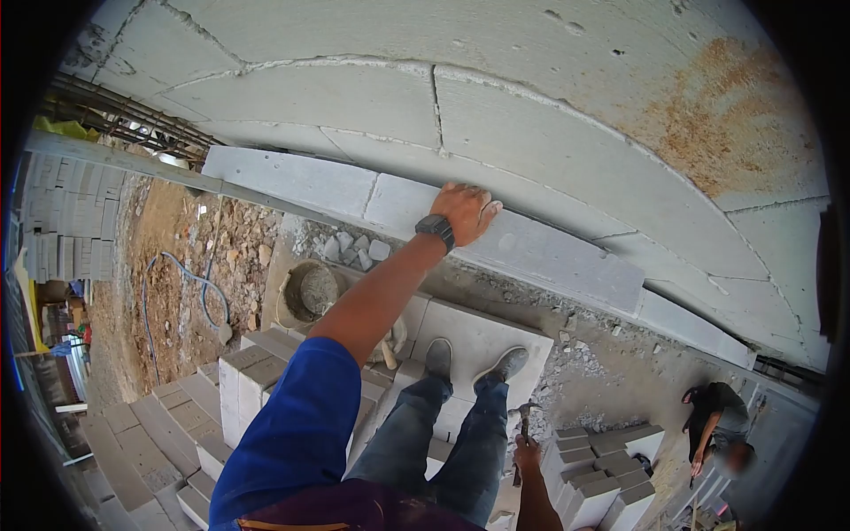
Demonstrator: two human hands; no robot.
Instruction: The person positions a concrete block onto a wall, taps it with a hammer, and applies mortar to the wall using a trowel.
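Note:
My left hand (pixel 465 212), with a black watch on its wrist, rests on the top of a pale concrete block (pixel 531 248) in the row along the wall. Its fingers curl over the block's far edge, and their tips are partly hidden. Low at my right side, my right hand (pixel 528 455) is closed round the handle of a hammer (pixel 526 420), whose metal head points up in the view. Another block (pixel 292 174) adjoins at the left, with a narrow joint between them.
I stand on pale blocks (pixel 487 332). A bucket of grey mortar (pixel 317 290) is at my left, near stacked blocks (pixel 243 389) and a blue hose (pixel 181 265). More blocks (pixel 602 469) stand at right, where another person (pixel 722 425) bends down. A large wall (pixel 531 124) rises ahead.

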